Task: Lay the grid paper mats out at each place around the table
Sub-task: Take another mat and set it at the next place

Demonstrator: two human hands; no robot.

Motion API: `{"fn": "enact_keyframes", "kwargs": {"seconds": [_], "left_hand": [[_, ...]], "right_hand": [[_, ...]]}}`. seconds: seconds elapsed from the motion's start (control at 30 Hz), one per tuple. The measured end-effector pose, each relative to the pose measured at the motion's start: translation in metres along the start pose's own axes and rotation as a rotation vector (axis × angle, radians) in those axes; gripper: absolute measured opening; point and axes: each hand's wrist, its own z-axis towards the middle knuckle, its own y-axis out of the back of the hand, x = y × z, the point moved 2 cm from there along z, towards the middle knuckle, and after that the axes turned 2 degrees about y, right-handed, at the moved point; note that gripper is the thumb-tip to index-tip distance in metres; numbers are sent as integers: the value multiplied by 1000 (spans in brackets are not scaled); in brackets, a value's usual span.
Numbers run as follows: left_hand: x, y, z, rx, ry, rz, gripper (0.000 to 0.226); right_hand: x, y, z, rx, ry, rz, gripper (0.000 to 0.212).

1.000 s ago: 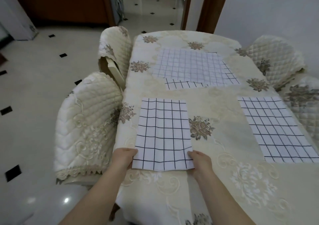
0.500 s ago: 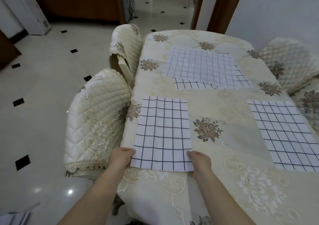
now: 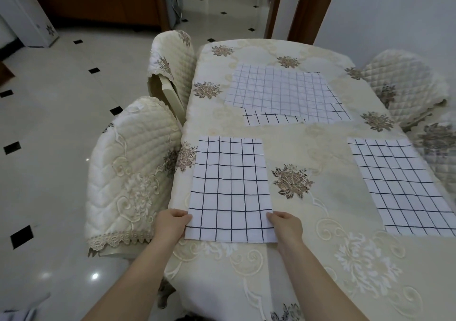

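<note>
A white mat with a black grid [image 3: 230, 187] lies flat on the cream floral tablecloth [image 3: 308, 143] at the near left place. My left hand [image 3: 171, 224] pinches its near left corner and my right hand [image 3: 286, 224] pinches its near right corner. Another grid mat [image 3: 399, 185] lies at the right side of the table. Farther back, a loose pile of overlapping grid mats [image 3: 283, 94] sits in the middle of the table.
Two quilted cream chairs [image 3: 133, 168] stand along the left side, the farther chair [image 3: 172, 59] tucked by the table corner. More quilted chairs [image 3: 404, 84] stand on the right. Glossy tiled floor [image 3: 49, 123] spreads to the left; a wooden door frame [image 3: 311, 7] stands behind.
Both hands stay on the mat's near corners. The view has shifted slightly, so the table sits a little more to the right in frame.
</note>
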Motion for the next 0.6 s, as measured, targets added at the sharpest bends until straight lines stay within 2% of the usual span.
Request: {"fn": "enact_keyframes", "kwargs": {"seconds": [0.13, 0.27, 0.4, 0.6], "left_hand": [[-1, -1, 3, 1, -5, 2, 1], [-6, -1, 8, 5, -5, -2, 6], [-15, 0, 9, -16, -2, -11, 1], [-23, 5, 15, -50, -39, 9, 5]], "right_hand": [[3, -1, 4, -3, 3, -9, 12], [7, -5, 6, -2, -2, -8, 1], [14, -10, 8, 14, -8, -3, 3], [22, -21, 11, 28, -18, -25, 5]]}}
